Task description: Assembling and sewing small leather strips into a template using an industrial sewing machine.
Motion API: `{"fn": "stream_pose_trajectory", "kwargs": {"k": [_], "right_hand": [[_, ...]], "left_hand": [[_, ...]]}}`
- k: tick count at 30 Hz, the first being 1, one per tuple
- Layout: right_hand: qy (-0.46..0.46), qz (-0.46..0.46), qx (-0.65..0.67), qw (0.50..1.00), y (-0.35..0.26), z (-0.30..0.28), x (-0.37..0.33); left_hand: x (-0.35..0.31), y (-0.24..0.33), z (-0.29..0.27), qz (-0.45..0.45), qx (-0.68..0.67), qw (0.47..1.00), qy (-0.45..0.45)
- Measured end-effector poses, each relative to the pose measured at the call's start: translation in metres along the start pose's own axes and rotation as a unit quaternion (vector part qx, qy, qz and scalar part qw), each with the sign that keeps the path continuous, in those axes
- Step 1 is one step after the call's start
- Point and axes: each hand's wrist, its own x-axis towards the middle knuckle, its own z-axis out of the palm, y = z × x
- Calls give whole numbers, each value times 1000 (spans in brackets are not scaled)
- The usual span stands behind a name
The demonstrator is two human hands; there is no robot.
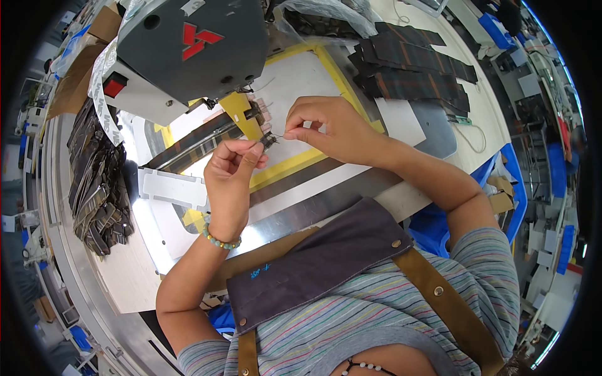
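My left hand (233, 172) pinches the small frayed end of a dark fabric piece (269, 140), just below the yellow arm (243, 115) of a sewing machine (194, 47). Close beside it on the right, my right hand (332, 128) has thumb and forefinger pressed together. A thin dark thread seems to run from those fingertips to the fabric's end. A dark plaid strip (199, 145) lies slantwise under the machine, left of my left hand. How far the held piece reaches is hidden behind my fingers and the yellow arm.
A heap of plaid strips (100, 188) hangs at the left, and flat plaid pieces (417, 72) are stacked at the far right. A pale plate edged with yellow tape (335, 69) lies beneath my hands. Blue bins (433, 219) stand by my right elbow.
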Motion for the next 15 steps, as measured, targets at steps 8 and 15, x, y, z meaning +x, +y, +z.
{"fn": "stream_pose_trajectory", "kwargs": {"k": [8,15], "right_hand": [[-43,-263,-168,949,10,17,-1],[-93,-232,-310,917,46,-31,-7]], "left_hand": [[-2,5,1,-119,-24,991,-53],[-11,12,-9,-122,4,990,-63]]}}
